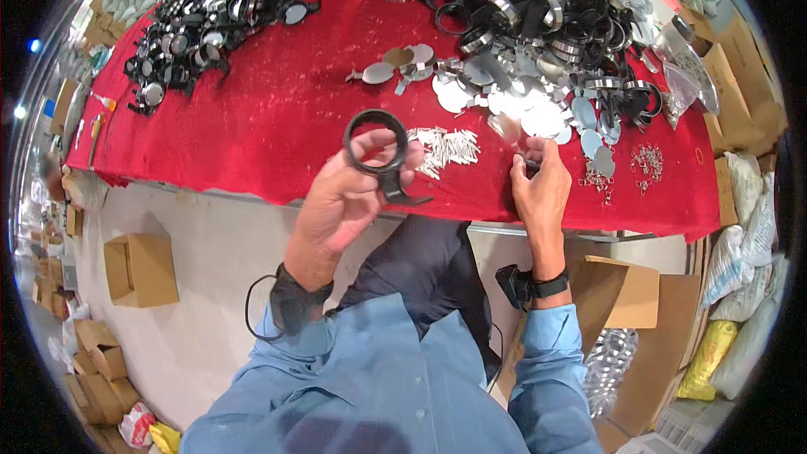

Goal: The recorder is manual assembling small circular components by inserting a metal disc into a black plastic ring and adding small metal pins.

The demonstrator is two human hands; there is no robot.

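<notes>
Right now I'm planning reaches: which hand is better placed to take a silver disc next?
Probably the right hand: beside the silver discs, though apparently pinching something dark; the left hand holds a black ring farther off.

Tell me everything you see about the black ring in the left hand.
The black ring looks like plastic: a round band, open in the middle, with a short stem ending in a foot that juts right. Its opening faces the camera. The left hand grips it above the red cloth's near edge, fingers visible through it.
</notes>
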